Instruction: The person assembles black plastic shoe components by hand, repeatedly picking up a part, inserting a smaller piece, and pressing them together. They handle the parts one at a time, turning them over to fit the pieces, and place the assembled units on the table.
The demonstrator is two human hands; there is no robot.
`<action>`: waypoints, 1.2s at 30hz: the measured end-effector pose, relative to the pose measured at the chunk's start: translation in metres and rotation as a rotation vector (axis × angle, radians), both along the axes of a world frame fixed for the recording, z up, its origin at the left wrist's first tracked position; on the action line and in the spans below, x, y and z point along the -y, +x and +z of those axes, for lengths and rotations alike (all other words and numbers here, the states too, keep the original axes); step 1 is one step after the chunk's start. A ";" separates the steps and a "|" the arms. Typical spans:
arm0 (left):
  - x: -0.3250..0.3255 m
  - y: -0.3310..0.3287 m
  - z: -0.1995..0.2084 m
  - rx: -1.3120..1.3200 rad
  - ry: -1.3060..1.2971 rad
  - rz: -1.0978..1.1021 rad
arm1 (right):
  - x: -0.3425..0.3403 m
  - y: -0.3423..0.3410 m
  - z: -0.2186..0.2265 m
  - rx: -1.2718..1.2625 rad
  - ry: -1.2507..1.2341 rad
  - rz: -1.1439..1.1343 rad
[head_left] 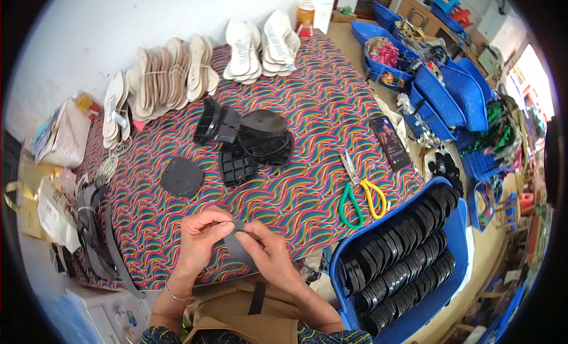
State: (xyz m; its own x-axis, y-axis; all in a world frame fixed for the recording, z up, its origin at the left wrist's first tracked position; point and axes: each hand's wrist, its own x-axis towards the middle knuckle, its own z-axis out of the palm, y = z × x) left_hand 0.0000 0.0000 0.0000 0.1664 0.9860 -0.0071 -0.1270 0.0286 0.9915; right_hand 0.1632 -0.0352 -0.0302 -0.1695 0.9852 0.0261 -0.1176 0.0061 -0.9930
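Note:
Close to the table's near edge, my left hand (204, 234) and my right hand (264, 249) meet on a dark grey flat piece (239, 253). Thumbs and fingertips of both hands pinch its upper end; its full shape is partly hidden by the right hand. Just beyond them lies a flat, rounded dark grey piece (181, 177). Past that sits a loose pile of black shoe heels (263, 124); one heel (238, 163) shows a gridded underside. To the right rest scissors (357, 181) with one green and one yellow handle, blades pointing away.
Bundled insoles (160, 81) stand along the wall. A phone (390, 143) lies at the table's right. A blue bin (458, 249) full of black heels stands at my right. Grey strips (94, 231) hang at the left edge. A bottle (305, 15) stands at the far corner.

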 end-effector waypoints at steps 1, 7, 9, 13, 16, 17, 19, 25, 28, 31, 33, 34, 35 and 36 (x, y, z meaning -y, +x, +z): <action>-0.006 -0.005 0.001 0.006 0.004 -0.003 | -0.001 -0.008 -0.006 -0.087 0.007 -0.001; -0.050 -0.001 -0.013 -0.374 0.180 0.099 | 0.006 0.021 -0.011 -0.100 -0.192 0.161; -0.077 -0.013 -0.013 -0.859 0.600 0.237 | 0.007 0.025 -0.012 0.010 -0.110 0.039; -0.107 -0.044 -0.035 -1.234 0.652 0.328 | 0.000 0.026 -0.033 0.248 0.070 -0.147; -0.116 -0.056 -0.053 -1.337 0.629 0.301 | -0.005 0.026 -0.036 0.236 0.051 -0.177; -0.114 -0.059 -0.056 -1.341 0.599 0.276 | -0.005 0.026 -0.036 0.233 0.059 -0.185; -0.108 -0.059 -0.054 -1.342 0.539 0.225 | -0.004 0.027 -0.038 0.241 0.057 -0.202; -0.075 -0.061 -0.024 -0.950 0.555 0.383 | -0.003 0.028 -0.037 0.227 0.017 -0.256; -0.056 -0.092 -0.029 -0.807 0.541 0.523 | -0.001 0.028 -0.038 0.229 0.002 -0.271; -0.039 -0.110 -0.035 -0.587 0.426 0.701 | -0.002 0.029 -0.042 0.229 -0.008 -0.252; -0.031 -0.108 -0.032 -0.407 0.428 0.850 | -0.001 0.029 -0.041 0.212 0.004 -0.258; -0.029 -0.111 -0.032 -0.404 0.406 0.835 | -0.001 0.030 -0.041 0.210 0.002 -0.250; -0.026 -0.119 -0.036 -0.365 0.272 0.731 | 0.000 0.031 -0.040 0.208 -0.001 -0.243; -0.023 -0.133 -0.040 -0.326 0.141 0.625 | 0.000 0.032 -0.039 0.204 -0.001 -0.238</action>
